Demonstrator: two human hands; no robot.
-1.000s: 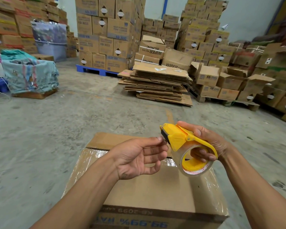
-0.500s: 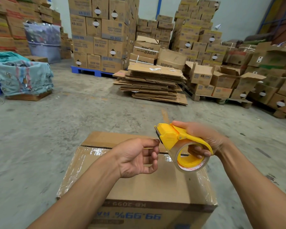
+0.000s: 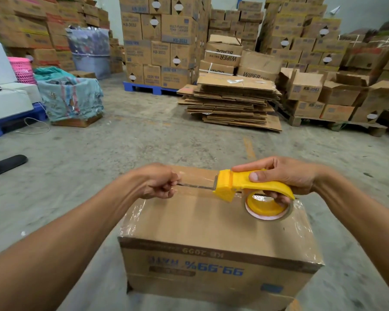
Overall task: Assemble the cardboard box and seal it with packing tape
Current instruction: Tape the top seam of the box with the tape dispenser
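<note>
"Where is the tape?"

"A strip runs sideways, mid-frame, over the box (image 3: 211, 223). The left hand (image 3: 160, 182) pinches its end. The right hand (image 3: 281, 176) grips the yellow tape holder (image 3: 240, 185)."

A warehouse: beyond the hands, tall stacks of printed cartons (image 3: 160, 41) stand on a blue pallet (image 3: 148, 88) over a bare concrete floor (image 3: 144, 140). Flattened cardboard sheets (image 3: 231, 102) lie piled ahead, open boxes (image 3: 319, 93) further right.
</note>
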